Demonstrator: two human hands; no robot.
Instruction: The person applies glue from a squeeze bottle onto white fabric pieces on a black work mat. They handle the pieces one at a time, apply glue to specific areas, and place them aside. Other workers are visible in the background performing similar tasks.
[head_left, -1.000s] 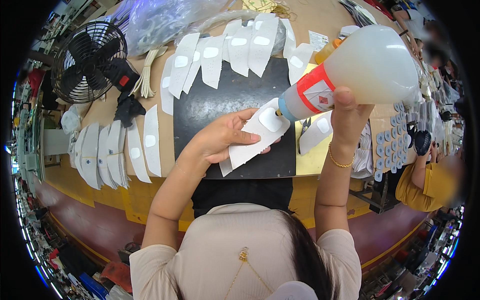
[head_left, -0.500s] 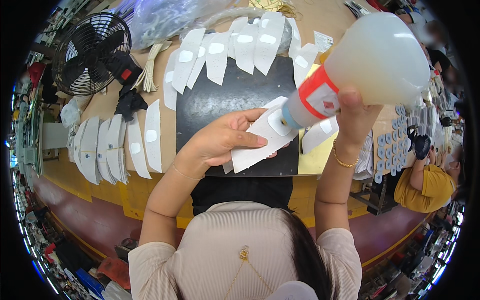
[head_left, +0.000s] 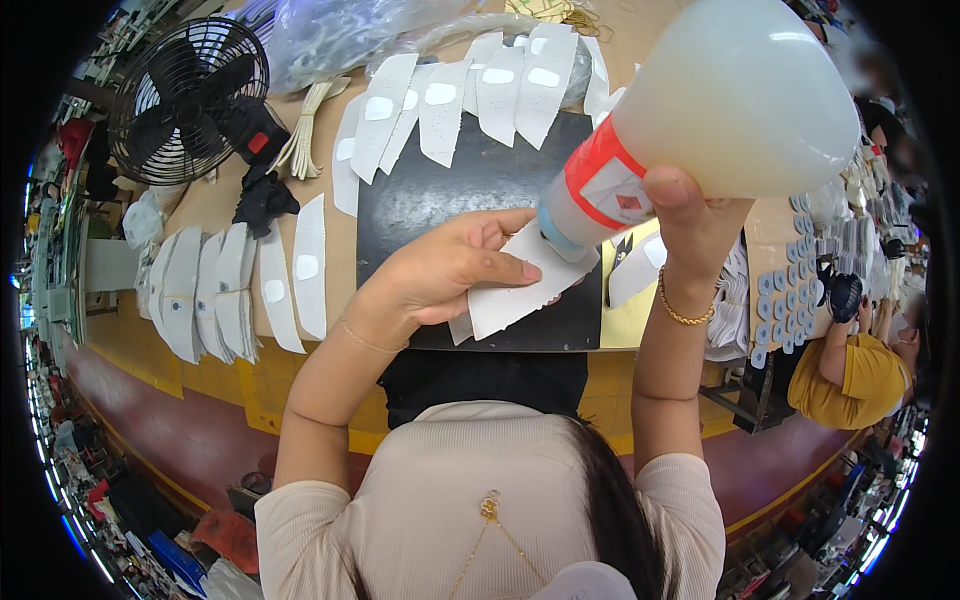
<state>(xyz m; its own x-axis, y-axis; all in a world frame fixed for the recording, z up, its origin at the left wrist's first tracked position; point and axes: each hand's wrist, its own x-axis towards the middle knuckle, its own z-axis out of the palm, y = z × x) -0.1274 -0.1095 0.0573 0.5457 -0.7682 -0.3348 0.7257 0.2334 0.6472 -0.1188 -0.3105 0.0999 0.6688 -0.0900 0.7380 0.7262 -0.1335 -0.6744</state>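
Observation:
My left hand (head_left: 445, 265) pinches a white fabric piece (head_left: 508, 302) between thumb and fingers, above the black board (head_left: 400, 240). The piece slants up to the right, and its far part is covered by a bottle. My right hand (head_left: 695, 225) grips that large translucent bottle (head_left: 745, 110), which has a red-banded label and pale, cloudy contents. The bottle is tipped over, its light-blue neck end (head_left: 562, 232) down against or just over the fabric piece. Whether anything comes out of it is hidden. A second fabric piece (head_left: 637, 270) with a white patch lies just right of the board.
Several patched white pieces (head_left: 438, 120) are fanned along the board's far edge. Stacked pieces (head_left: 180, 295) lie at the left, near a black fan (head_left: 185, 100) and a cord bundle (head_left: 308, 130). Small blue-grey tabs (head_left: 778, 280) sit in rows at right, near a person in yellow (head_left: 850, 380).
The bottle has shifted slightly left and tips further over the fabric piece, now hiding its white patch. The head view has shifted slightly. My left hand keeps its pinch.

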